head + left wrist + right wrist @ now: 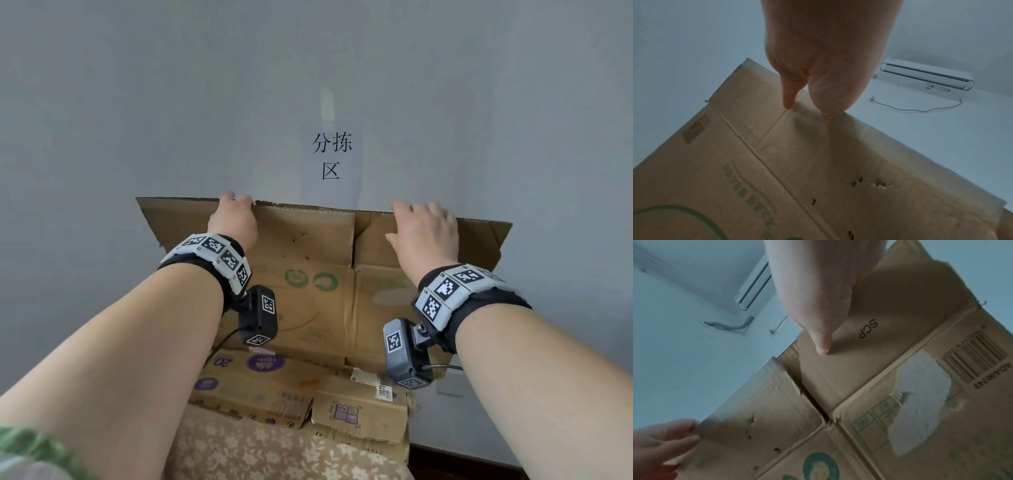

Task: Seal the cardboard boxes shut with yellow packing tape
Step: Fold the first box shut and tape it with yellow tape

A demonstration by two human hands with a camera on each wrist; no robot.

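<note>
Flattened cardboard box (318,274) standing upright against the pale wall (137,102), bottom edge hidden behind smaller flattened cartons. Left hand (236,219) gripping the top edge of the left flap, fingers hooked over the far side, thumb (830,97) on the near face along the rim. Right hand (424,233) laid on the right flap near its top edge, fingers spread and reaching over the rim, thumb (822,331) pressed flat on the near face beside the printed letters "SCP" (868,329); whether those fingers curl round the rim, impossible to tell. Slit between the two flaps running down to the fold line, roughly midway between the hands. Green round logos (311,281) and a barcode (976,356) printed on the lower panels, a torn white patch (920,410) beside the barcode, small punctures (869,185) in the left flap. Below the big box, flattened cartons with purple print (267,383) stacked on a floral-patterned surface (257,452). Black Chinese characters (331,157) on the wall above the box. White wall-mounted air conditioner (925,78) with a dangling cord visible from the wrist views. Marker-covered bands with small cameras on both wrists. No tape in sight.
</note>
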